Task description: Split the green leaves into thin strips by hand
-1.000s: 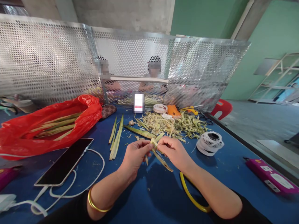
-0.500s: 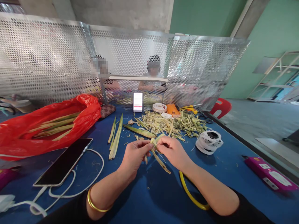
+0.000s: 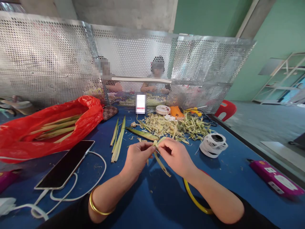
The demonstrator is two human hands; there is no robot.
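In the middle, the leaf strip (image 3: 163, 165) is trailing toward five o'clock from the pinch, nearer to the right hand (image 3: 175, 156); this and the left hand (image 3: 139, 156), at eight o'clock, are pinching its far end; scraps (image 3: 164, 126) are lying at one o'clock.

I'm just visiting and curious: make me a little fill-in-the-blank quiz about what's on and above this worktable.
1. The left hand and right hand pinch a folded pale green leaf strip above a flat tabletop coloured ____.
2. A shiny gold-coloured bangle circles the person's ____ arm.
3. The crumpled plastic bag holding long green leaves is ____.
4. The round spool of string is ____.

Missing words: blue; left; red; white.
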